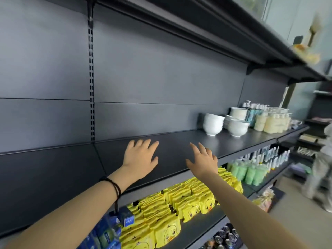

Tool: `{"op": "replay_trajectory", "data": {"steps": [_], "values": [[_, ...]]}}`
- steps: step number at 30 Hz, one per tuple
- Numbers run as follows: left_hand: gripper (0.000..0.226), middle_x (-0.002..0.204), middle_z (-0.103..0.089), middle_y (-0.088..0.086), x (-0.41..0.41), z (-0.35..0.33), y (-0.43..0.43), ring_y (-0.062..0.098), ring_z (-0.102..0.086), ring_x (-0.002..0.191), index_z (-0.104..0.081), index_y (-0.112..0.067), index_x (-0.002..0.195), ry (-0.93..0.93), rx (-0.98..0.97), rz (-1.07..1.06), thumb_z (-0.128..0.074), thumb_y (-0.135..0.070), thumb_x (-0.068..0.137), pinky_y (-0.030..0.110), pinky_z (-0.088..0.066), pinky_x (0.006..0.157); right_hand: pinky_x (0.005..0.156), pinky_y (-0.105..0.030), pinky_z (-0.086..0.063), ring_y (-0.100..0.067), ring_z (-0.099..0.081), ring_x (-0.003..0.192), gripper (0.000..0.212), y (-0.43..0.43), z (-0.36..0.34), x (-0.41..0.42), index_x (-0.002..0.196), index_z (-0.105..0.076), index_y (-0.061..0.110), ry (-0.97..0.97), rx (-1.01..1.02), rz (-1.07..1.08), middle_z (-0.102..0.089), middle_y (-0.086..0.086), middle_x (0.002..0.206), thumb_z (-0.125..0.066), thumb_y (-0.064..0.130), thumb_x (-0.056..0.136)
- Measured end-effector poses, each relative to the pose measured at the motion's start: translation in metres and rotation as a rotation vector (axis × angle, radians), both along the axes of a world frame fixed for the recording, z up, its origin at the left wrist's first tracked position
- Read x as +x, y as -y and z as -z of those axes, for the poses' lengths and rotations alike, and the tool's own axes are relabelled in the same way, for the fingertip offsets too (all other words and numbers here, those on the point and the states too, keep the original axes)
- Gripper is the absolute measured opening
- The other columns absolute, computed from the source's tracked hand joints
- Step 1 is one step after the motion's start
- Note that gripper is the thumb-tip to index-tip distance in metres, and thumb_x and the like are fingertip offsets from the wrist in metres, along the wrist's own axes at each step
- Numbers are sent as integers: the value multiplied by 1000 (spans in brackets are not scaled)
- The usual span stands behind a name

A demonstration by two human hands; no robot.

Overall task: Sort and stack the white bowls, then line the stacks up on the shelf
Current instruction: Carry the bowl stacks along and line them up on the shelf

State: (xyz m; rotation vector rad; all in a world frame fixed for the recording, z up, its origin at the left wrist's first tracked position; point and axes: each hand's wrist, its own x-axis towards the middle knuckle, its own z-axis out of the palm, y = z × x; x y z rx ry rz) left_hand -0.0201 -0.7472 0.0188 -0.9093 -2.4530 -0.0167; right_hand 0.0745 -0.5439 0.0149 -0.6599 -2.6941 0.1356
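Observation:
White bowls stand in stacks at the right of a dark grey shelf [172, 141]: a tall stack [213, 124], a second stack [238, 127] to its right, shallower dishes [228, 118] between them, and another stack [238, 112] behind. My left hand [139, 153] is open, fingers spread, over the bare middle of the shelf. My right hand [202, 158] is also open, fingers straight, a little to the right. Both hands hold nothing and are well left of the bowls.
Pale pump bottles [273, 121] crowd the shelf right of the bowls. Below are yellow duck packets [179, 203], blue boxes [107, 229], green bottles [246, 171] and cans [226, 236]. An upper shelf [215, 26] overhangs. A blurred person [321, 159] stands at far right.

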Motion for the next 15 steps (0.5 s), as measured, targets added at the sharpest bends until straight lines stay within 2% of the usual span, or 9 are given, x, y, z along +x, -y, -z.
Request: {"op": "replay_trajectory", "data": {"steps": [9, 15], "values": [[58, 149, -44, 2, 1, 4, -90, 23, -42, 135, -29, -28, 152, -2, -34, 39, -35, -49, 98, 42, -28, 110, 111, -46, -29, -28, -27, 142, 66, -83, 3, 14, 155, -15, 31, -18, -22, 8, -27, 0, 158, -46, 44, 98], [46, 137, -53, -2, -26, 16, -146, 20, -50, 125, -48, -26, 137, 44, -78, 78, -35, -48, 98, 38, -35, 103, 108, -43, -33, -28, -36, 136, 62, -136, 16, -1, 154, -20, 29, -37, -112, 5, -45, -4, 146, -45, 41, 99]]}}
